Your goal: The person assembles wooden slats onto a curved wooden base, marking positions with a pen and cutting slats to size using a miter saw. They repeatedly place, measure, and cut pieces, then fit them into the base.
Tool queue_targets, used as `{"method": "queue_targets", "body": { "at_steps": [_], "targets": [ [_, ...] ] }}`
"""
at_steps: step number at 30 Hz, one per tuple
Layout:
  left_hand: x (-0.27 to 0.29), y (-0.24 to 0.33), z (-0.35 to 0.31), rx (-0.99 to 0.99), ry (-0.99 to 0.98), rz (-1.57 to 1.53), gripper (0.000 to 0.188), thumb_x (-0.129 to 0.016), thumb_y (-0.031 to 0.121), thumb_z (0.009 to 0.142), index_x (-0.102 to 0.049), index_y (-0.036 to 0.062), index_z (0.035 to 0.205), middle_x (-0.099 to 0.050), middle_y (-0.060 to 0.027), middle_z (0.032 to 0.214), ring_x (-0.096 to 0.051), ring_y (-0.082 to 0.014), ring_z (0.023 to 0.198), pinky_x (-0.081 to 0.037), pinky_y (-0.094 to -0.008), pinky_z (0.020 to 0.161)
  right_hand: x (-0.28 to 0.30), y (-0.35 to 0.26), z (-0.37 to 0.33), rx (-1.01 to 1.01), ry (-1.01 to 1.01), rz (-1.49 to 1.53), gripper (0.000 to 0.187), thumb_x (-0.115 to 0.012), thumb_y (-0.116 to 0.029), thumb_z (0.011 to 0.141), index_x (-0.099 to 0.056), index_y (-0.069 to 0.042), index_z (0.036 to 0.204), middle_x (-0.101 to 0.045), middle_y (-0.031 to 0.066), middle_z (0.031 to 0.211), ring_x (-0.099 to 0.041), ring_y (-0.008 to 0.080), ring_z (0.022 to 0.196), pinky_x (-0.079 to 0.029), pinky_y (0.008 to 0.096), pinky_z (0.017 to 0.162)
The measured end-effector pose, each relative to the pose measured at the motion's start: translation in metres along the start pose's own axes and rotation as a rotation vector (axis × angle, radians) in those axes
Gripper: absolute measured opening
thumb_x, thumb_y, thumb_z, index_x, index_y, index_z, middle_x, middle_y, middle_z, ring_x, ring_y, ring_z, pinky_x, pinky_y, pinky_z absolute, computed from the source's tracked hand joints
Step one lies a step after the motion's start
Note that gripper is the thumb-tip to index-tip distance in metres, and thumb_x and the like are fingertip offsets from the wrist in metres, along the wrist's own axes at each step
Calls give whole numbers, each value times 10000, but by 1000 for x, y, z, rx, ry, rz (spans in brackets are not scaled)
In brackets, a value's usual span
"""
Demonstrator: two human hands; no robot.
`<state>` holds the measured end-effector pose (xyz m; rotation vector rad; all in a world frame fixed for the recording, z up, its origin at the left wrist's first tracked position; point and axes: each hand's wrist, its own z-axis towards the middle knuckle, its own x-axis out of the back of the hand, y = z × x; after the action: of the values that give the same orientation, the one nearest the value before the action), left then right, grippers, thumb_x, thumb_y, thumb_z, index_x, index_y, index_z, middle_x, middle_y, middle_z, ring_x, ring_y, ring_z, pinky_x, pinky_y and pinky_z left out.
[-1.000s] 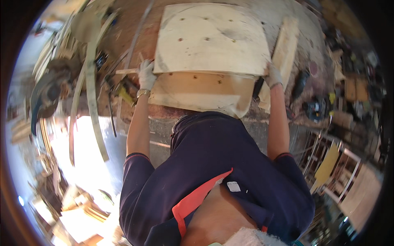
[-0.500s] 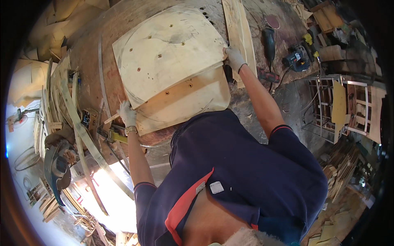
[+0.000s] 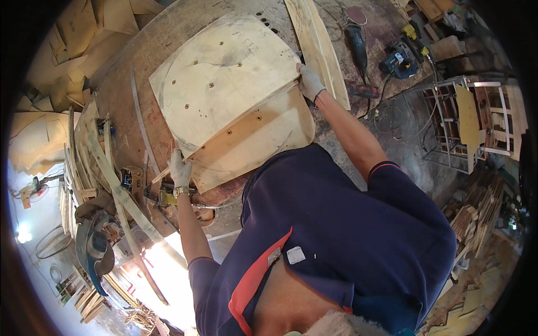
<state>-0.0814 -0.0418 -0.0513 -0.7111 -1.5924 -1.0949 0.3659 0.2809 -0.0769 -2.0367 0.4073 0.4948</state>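
Note:
A pale plywood panel [image 3: 224, 95] with a curved far edge, pencil marks and several small metal-lined holes lies over a second plywood panel [image 3: 255, 145]. The upper panel's near edge throws a shadow on the lower one, so it looks raised there. My gloved left hand [image 3: 179, 169] is closed on the upper panel's near left corner. Beside its fingers is a thin pale strip [image 3: 161, 175]. My gloved right hand [image 3: 310, 84] grips the same panel's right corner; its fingertips are partly hidden. The lower panel rests at the table's near edge, against my dark shirt.
Long wooden boards [image 3: 320, 50] lie right of the panels, with an angle grinder [image 3: 355, 47], a blue power tool [image 3: 399, 59] and a red-black tool [image 3: 361, 89] beyond. A metal ruler [image 3: 140, 115] lies left. A saw [image 3: 95, 252] and bent strips [image 3: 115, 185] stand nearer left.
The upper panel has shifted slightly, uncovering a bit more of the lower panel. Both hands keep hold of it, the left with its thumb now higher on the edge. The whole view has turned slightly.

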Motion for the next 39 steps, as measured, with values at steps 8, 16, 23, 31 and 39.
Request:
{"method": "queue_targets", "body": {
  "at_steps": [8,16,23,31,39],
  "targets": [
    [-12,-14,-2,-95,74,-53,773,-728,206,849,-426,139,1558,-617,-123,1220,-586,-347,1175,-296,-632,1167,12,13,2,38,-88,65,182,-596,-225,1020,-656,-68,1092,-691,54,1036,-627,180,942,-494,327,839],
    [-12,-17,1,9,-11,-17,754,-631,127,836,-441,146,1566,-636,-162,1219,-589,-358,1170,-311,-583,1168,26,40,28,152,5,-23,190,-652,-219,998,-681,-51,1083,-690,36,1043,-601,145,918,-466,289,829],
    [-7,-14,3,2,7,-142,779,-670,124,834,-424,127,1573,-652,-177,1246,-600,-392,1143,-326,-554,1159,24,42,18,152,12,77,151,-687,-193,981,-698,-49,1025,-660,9,959,-573,124,887,-452,281,839],
    [1,-9,3,-48,17,-169,802,-737,226,889,-383,116,1599,-648,-173,1337,-595,-389,1166,-415,-483,1065,21,44,15,198,-33,65,218,-684,-152,984,-562,-124,806,-433,-71,779,-387,82,722,-353,281,683],
    [-3,-14,4,-16,3,-106,821,-741,217,884,-370,130,1611,-638,-161,1374,-590,-408,1163,-439,-463,1053,23,47,17,219,-24,11,289,-674,-176,996,-521,-154,752,-391,-82,748,-363,70,703,-317,272,658]
  ]
}}
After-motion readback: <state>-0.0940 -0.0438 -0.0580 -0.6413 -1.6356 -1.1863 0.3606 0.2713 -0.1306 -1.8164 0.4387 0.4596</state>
